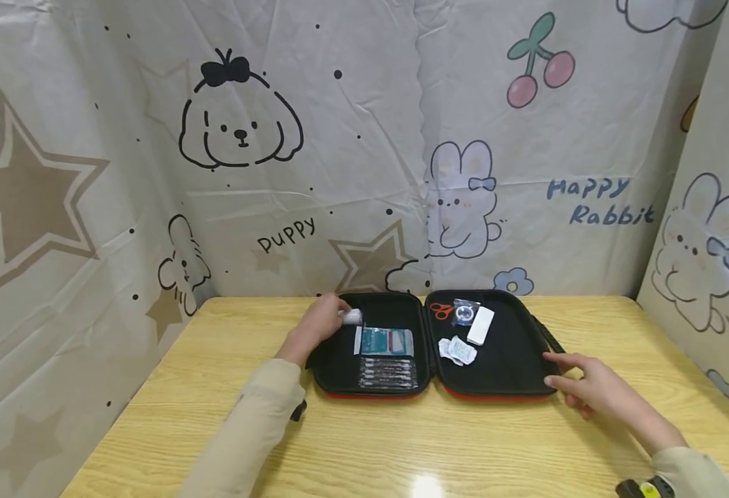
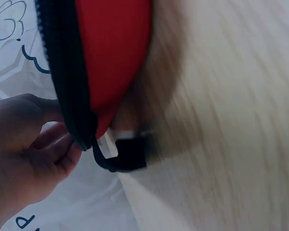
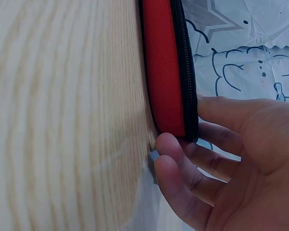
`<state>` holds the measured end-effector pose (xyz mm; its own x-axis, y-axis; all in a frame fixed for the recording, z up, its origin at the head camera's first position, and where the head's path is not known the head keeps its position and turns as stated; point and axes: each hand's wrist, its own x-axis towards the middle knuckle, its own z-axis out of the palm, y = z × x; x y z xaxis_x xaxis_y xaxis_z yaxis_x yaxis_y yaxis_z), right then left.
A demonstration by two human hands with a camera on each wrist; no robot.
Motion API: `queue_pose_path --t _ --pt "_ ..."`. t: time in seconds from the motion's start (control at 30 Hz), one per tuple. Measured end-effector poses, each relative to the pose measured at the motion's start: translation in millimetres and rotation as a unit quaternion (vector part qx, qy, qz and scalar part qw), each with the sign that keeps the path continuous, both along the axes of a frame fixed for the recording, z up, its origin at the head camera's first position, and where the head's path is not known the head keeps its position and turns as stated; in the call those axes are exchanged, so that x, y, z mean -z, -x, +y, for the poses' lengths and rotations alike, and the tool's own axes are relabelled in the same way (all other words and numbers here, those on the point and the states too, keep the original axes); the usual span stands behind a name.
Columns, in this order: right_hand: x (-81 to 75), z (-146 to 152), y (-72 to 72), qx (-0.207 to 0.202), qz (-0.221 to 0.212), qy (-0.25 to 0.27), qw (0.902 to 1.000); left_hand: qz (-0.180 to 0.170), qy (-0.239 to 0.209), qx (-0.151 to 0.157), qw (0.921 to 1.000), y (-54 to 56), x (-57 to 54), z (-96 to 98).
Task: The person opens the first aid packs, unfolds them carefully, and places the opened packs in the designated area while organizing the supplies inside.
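Note:
A black case with a red outside (image 1: 495,373) lies unfolded on the table. My left hand (image 1: 321,319) reaches over its left half and holds a small white roll (image 1: 353,317) at the fingertips. In the left wrist view the left hand (image 2: 33,149) shows beyond the zipper edge, its fingers bent and the roll hidden. My right hand (image 1: 591,384) holds the near right corner of the case. In the right wrist view the right hand (image 3: 231,159) has its thumb at the zipper rim and its other fingers round the corner.
In the left half lie a teal packet (image 1: 386,342) and several slim clear packets (image 1: 388,373). The right half holds orange-handled scissors (image 1: 442,311), a bagged round item (image 1: 464,313), a white folded piece (image 1: 480,326) and small white sachets (image 1: 458,351). A patterned cloth (image 1: 352,173) hangs behind the table (image 1: 364,443).

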<state>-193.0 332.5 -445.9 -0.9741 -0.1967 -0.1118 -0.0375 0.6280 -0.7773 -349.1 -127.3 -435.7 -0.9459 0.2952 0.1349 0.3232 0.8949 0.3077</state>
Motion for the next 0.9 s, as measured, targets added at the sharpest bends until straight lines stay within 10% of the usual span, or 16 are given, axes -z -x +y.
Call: queue_pose_path --t 0.9 --pt "-0.6 -0.5 -2.0 0.005 0.012 -0.005 0.9999 -0.025 -0.118 -0.054 0.9912 6.3 10.3 21.5"
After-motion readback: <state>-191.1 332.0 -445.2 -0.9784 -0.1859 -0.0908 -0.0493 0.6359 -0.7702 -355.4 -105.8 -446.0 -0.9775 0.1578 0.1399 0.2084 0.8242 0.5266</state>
